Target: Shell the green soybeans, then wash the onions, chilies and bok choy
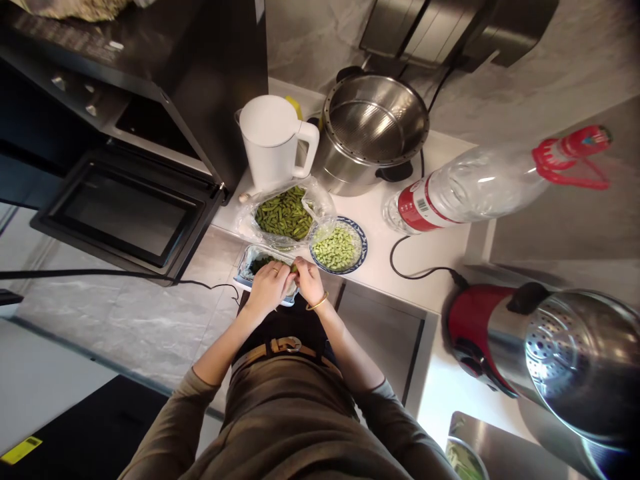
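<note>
While over tray point(246, 264), left hand point(270, 287), right hand point(309, 280) together pinch pod point(294, 268).

Pods point(284, 213) dark green, in clear bag. Shelled beans point(336, 249) pale green, in bowl point(361, 241) with blue patterned rim. Kettle point(273, 140) white. Pot point(373, 130) silver steel. Bottle point(470, 187) clear, red label, red cap. Oven point(125, 200) black. Counter point(380, 220) white. Bracelet point(318, 303) gold. Belt point(285, 347) tan.

Near the frame's centre, the left hand point(269, 285) and right hand point(309, 281) met fingertip to fingertip, fingers curled, forearms angling up from below.
</note>
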`<state>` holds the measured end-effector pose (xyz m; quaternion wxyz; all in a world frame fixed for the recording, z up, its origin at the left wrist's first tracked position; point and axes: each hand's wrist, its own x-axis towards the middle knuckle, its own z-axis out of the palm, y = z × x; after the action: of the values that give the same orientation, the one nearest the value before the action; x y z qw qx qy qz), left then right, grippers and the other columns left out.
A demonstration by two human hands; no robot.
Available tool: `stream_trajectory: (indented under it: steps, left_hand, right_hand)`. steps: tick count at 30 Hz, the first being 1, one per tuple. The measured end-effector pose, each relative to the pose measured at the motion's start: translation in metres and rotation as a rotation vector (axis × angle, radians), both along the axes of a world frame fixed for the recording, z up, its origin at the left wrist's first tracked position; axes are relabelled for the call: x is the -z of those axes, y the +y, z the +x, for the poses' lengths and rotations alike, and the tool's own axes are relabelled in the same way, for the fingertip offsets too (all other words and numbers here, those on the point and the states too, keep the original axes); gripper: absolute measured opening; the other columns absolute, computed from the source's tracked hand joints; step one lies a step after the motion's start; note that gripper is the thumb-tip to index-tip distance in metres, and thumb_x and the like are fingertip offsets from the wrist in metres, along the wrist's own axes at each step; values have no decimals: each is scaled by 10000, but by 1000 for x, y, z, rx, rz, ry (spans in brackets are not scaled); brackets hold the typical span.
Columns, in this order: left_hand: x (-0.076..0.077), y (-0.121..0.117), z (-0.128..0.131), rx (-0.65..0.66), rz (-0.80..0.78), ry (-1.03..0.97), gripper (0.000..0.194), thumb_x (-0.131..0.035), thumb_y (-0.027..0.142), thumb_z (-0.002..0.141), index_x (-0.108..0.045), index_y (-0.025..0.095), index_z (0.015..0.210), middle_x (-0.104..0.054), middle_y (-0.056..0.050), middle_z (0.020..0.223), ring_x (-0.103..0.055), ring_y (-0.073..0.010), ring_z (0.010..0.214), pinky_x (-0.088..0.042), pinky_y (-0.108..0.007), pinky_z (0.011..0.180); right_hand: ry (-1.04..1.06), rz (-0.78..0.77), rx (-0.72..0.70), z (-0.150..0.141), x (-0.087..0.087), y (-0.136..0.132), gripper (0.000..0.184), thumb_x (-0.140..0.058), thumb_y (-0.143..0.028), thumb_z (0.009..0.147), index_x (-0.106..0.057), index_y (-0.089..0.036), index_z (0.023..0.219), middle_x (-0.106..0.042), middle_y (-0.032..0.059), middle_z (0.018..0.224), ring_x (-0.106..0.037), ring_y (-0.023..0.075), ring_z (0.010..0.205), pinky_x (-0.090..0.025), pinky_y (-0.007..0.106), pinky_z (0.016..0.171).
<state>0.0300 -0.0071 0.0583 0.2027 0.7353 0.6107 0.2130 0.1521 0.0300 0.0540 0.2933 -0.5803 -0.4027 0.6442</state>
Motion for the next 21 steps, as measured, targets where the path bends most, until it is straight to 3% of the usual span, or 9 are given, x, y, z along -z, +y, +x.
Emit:
stream_trajectory:
  steps: [6,12,18,21]
  left_hand:
    - [2,-15,26,-287,-30,-238,364,-278,330,986,-489,202,719,-539,-23,587,-526,-155,541,-365,-276,541]
    - [-9,-13,35,-536,-165,-601,505,-255,546,962,-413,215,614,-468,0,534,-443,-133,498,-321,-278,501]
    - [-10,-8,28,-489,-390,-1065,593,-386,739,828,-319,206,578,-268,51,507,-263,-81,443,-252,-243,431]
    - [-12,-6,21,-436,-359,-1023,565,-358,695,868,-345,202,593,-284,49,513,-285,-83,446,-270,-237,436]
  right_hand:
    - [-144,271,-7,-8,-5,-7,384,-392,-373,894,-402,-223,540,-408,-14,528,-389,119,544,-334,268,566]
    - [-116,324,94,-12,-3,-14,265,-476,-329,854,-517,-240,608,-407,-1,571,-412,157,604,-348,284,604]
    - [-34,261,87,-6,0,-18,272,-490,-452,819,-531,-249,642,-404,9,564,-421,184,628,-322,298,590]
    - [18,203,82,-6,-3,-14,260,-487,-443,815,-530,-243,655,-394,4,569,-407,170,607,-312,285,568]
